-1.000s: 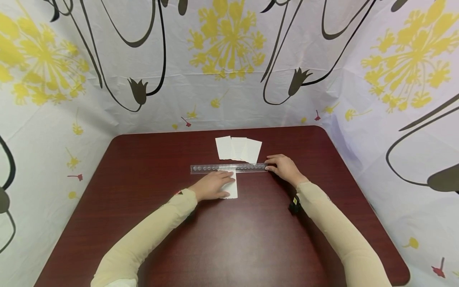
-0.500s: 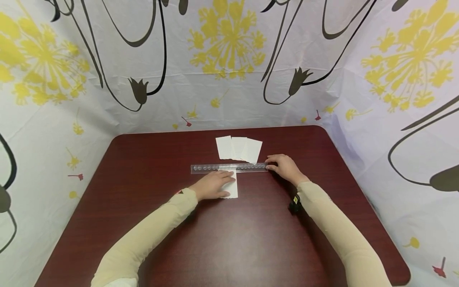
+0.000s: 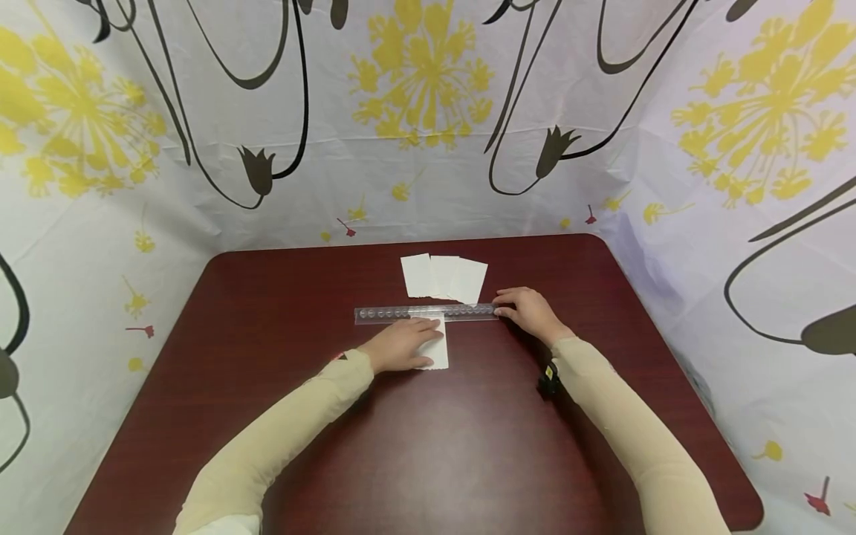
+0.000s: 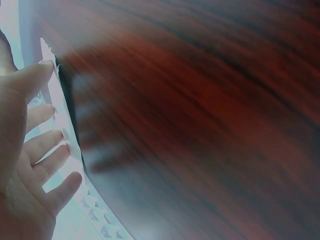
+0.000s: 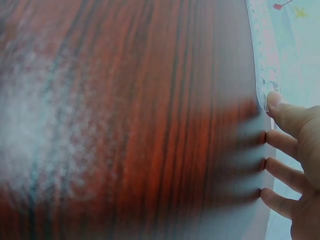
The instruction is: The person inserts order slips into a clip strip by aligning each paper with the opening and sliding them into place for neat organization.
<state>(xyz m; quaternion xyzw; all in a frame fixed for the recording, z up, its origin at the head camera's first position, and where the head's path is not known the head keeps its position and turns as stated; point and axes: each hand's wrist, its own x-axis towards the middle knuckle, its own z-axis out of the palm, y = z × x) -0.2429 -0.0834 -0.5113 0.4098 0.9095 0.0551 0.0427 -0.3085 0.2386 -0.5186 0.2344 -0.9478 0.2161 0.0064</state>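
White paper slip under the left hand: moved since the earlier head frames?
Yes, slightly right: the white paper slip has shifted along the clear ruler, which kept its place on the table. The left hand moved with it.

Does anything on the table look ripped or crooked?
Yes! The white paper under the left hand has a ragged near edge, as if torn. Beyond the clear plastic ruler, three papers overlap at different angles, looking a bit untidy.
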